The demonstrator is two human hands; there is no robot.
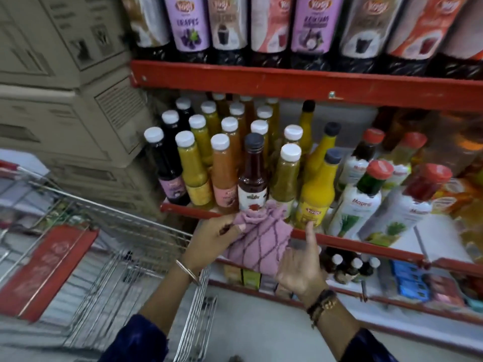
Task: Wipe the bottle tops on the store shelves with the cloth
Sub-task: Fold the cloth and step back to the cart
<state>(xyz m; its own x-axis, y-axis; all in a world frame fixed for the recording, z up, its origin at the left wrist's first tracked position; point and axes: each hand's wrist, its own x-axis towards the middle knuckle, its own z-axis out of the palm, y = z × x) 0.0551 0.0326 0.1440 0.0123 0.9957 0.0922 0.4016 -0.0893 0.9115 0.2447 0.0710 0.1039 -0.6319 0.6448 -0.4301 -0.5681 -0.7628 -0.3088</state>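
- A pink cloth [257, 241] with a darker diamond pattern is held bunched between both hands, just in front of the red edge of the middle shelf [366, 245].
- The cloth's upper left edge is pinched by the left hand [213, 240], thumb and fingers closed on the fabric; a thin metal bangle [188, 271] is worn on that wrist.
- The lower right part of the cloth is gripped by the right hand [300, 270], while its index finger is stretched upward towards the shelf edge (the remaining fingers are hidden behind the fabric); a dark beaded bracelet [321, 305] is seen on that wrist.
- A dark red bottle [253, 176] with a dark screw cap stands at the front of the shelf, directly above the cloth, whose bunched top overlaps the bottle's label.
- Rows of white-capped bottles [220, 163] with yellow, orange and dark contents are ranged to the left and behind it.
- Yellow bottles with dark caps [317, 184] and tilted red-capped bottles [366, 194] are seen to the right.
- Large labelled bottles [190, 24] are lined up on the shelf above.
- A wire shopping trolley [117, 246] is parked at the lower left, with stacked cardboard boxes [65, 87] behind it.
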